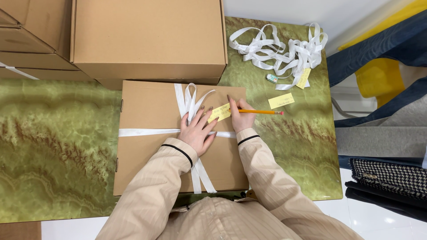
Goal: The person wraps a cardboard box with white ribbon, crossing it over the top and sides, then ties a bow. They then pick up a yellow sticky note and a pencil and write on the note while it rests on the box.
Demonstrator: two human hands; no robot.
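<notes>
So my left hand [197,129] is lying flat and open, fingers spread, on top of the cardboard box [147,133] right in front of me, pressing down where the white ribbon [147,132] crosses itself. My fingertips are touching the left end of a little yellow tag [220,112] to hold it steady. My right hand [240,116] is closed around an orange pencil [260,112], gripped like you would for writing, tip down on the tag and the pink eraser end pointing off to the right.

The tag sits on the box lid near its top right, just beside the ribbon bow [190,100]. The ribbon goes around the box both ways, one strip across and one running down toward me, and the bow's loops stick up just above my left hand. There's handwriting on the tag, too small to make out.

The box is flat on a green marble-looking table [58,146]. Behind it, touching its far edge, is a bigger plain cardboard box [149,38], with more boxes [31,40] stacked to the left of that. To the right, a second yellow tag [281,101] lies on the table near my pencil. Further back is a messy pile of loose white ribbon [280,51], with a small eraser [271,78] and a third yellow tag [304,78] at its edge.
</notes>
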